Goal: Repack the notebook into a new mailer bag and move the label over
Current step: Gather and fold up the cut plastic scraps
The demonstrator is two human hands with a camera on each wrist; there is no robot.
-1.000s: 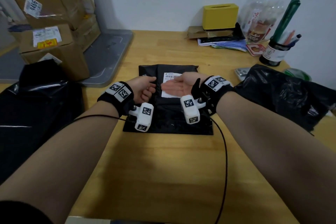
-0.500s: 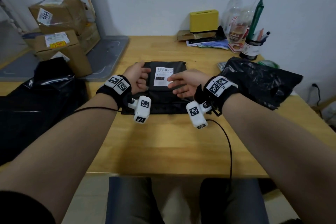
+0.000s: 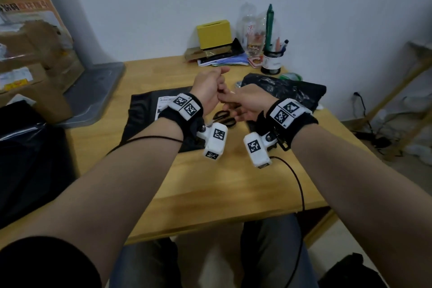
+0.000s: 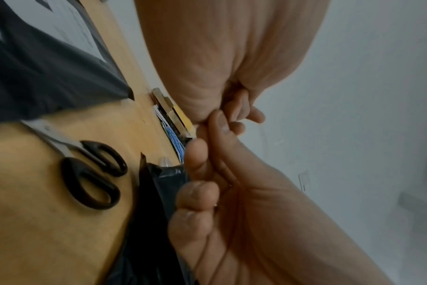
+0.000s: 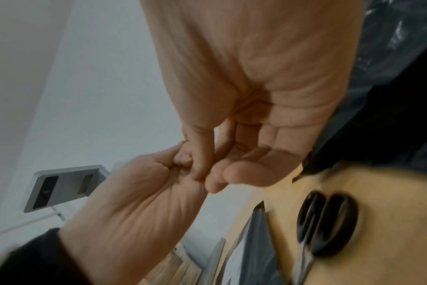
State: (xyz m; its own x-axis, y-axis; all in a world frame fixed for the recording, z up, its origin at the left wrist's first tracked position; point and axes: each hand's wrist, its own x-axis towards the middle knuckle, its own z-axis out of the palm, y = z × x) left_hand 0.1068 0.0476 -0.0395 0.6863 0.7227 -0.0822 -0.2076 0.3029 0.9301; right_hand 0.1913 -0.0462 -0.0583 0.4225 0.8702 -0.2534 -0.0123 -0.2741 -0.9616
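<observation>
A black mailer bag (image 3: 145, 112) lies flat on the wooden table (image 3: 233, 182), with a white label (image 3: 163, 104) stuck on its top face. Black-handled scissors (image 3: 224, 118) lie just right of it, and also show in the left wrist view as scissors (image 4: 93, 173). A crumpled black bag (image 3: 280, 89) lies further right. Both hands hover above the table and touch each other. My left hand (image 3: 217, 82) has its fingers curled with nothing visible in them. The thumb of my right hand (image 3: 230, 100) presses against those curled fingers, and its other fingers (image 5: 244, 164) lie loose.
Cardboard boxes (image 3: 28, 58) are stacked at the left beside a grey tray (image 3: 98, 86). A large black bag (image 3: 28, 159) fills the near left. At the back of the table stand a yellow box (image 3: 214, 34), clear bottles and a pen cup (image 3: 271, 61).
Both hands have lifted off the mailer and its label and come together in the air. The scissors beside the mailer have come into view.
</observation>
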